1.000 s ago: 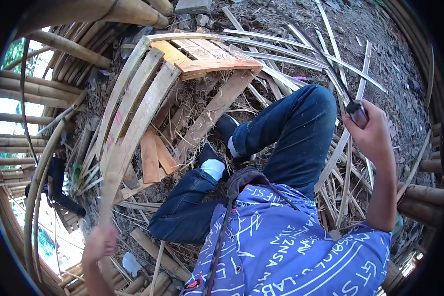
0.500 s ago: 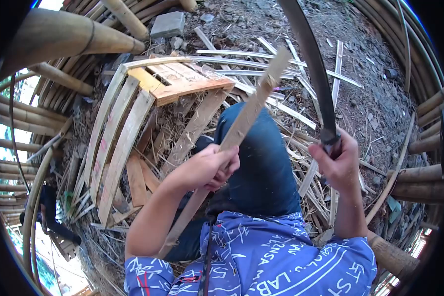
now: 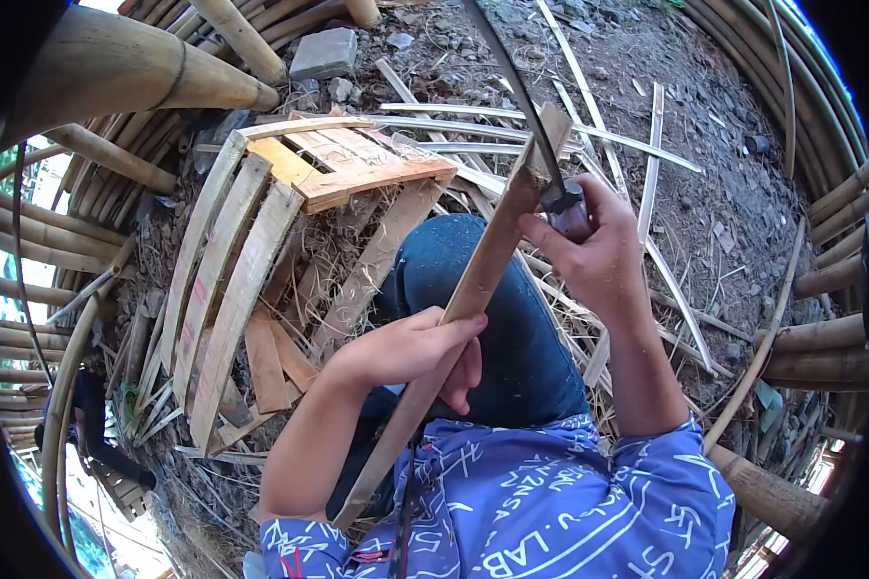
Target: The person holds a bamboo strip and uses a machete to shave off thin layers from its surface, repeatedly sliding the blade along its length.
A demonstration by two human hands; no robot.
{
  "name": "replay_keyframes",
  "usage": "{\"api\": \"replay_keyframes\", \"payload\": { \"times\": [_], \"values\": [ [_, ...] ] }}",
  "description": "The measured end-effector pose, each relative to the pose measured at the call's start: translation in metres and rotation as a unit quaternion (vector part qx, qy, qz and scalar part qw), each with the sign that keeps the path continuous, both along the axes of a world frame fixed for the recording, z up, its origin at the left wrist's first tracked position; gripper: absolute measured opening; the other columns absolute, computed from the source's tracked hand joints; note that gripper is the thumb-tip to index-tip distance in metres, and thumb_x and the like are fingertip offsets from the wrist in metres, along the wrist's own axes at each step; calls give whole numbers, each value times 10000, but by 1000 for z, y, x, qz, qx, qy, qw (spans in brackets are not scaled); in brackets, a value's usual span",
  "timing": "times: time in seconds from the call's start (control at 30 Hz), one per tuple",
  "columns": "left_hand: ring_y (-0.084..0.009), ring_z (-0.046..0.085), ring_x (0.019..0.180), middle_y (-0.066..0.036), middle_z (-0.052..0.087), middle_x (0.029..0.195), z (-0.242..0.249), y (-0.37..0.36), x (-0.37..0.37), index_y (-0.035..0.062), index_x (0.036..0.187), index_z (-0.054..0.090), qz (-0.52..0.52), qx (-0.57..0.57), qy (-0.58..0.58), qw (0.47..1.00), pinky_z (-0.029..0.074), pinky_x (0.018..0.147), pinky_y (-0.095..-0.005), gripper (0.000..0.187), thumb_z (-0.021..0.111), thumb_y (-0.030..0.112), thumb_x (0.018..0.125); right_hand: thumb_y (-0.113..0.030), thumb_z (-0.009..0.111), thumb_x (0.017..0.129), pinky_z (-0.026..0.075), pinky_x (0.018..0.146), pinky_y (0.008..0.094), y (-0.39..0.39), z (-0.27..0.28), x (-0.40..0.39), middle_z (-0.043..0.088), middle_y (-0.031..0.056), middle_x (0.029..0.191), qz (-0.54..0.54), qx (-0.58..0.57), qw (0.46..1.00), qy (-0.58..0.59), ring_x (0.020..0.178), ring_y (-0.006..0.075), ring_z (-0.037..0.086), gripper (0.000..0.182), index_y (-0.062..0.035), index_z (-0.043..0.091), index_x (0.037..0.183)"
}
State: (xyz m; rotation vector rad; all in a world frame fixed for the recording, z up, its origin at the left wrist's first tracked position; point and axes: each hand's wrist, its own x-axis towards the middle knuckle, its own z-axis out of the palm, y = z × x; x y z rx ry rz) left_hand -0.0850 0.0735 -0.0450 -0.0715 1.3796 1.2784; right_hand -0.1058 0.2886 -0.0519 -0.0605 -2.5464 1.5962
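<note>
A long wooden slat [image 3: 480,267] slants across my lap, from my shirt up past my raised knee. My left hand [image 3: 423,349] is closed around its lower half, the thumb lying along the near face. My right hand [image 3: 603,249] grips the dark handle of a machete [image 3: 509,69]. Its long blade points up and to the left, crossing the slat's upper end and seeming to touch it near a rough, darker patch. My jeans-clad knee [image 3: 444,256] is behind the slat, dusted with small chips.
Left of my knee lies a slatted wooden crate [image 3: 381,183] with loose boards. Thin split strips [image 3: 655,145] and shavings litter the ground ahead and right. A grey block [image 3: 324,54] lies at the back. Bamboo poles [image 3: 135,63] surround the space; another person [image 3: 92,429] is at far left.
My right hand has brought the machete left and up from beside the slat to its upper end. The slat has shifted slightly right, and the left hand now sits lower on it.
</note>
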Motion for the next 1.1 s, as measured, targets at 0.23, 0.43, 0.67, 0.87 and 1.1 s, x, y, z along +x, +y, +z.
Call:
{"api": "replay_keyframes", "payload": {
  "times": [0.23,0.43,0.67,0.87,1.1],
  "values": [
    [-185,679,688,-125,672,730,-11,-5,14,-87,1040,613,28,17,64,997,544,634,-294,503,458,389,987,-38,714,779,387,376,206,-17,-15,-5,559,6,640,0,-296,954,-40,439,51,501,217,-31,544,914],
    [-164,664,670,-95,662,748,-30,-27,63,-59,1019,602,117,-2,94,989,536,631,-291,336,527,264,972,-20,711,760,400,381,228,6,-22,-18,568,40,613,-67,-300,952,-7,422,91,517,201,-17,529,847],
    [-92,534,483,-18,550,592,-6,-34,47,18,809,559,207,-57,162,963,444,454,-241,273,550,246,961,-33,724,750,393,370,241,18,5,-45,559,54,584,-54,-317,947,15,404,109,511,222,-27,510,810],
    [-71,507,486,15,538,593,16,-32,25,21,802,572,144,-118,239,953,397,443,-242,246,645,232,903,-61,720,784,382,365,232,20,12,-45,533,16,576,-72,-197,975,71,406,95,502,228,-41,496,821],
    [-173,557,529,-93,543,584,13,-20,19,-36,819,565,133,-217,481,839,407,499,-343,340,581,282,940,12,617,741,389,476,242,10,-11,30,515,-7,621,42,-81,995,-42,547,41,500,171,-27,501,860]
  ]
}}
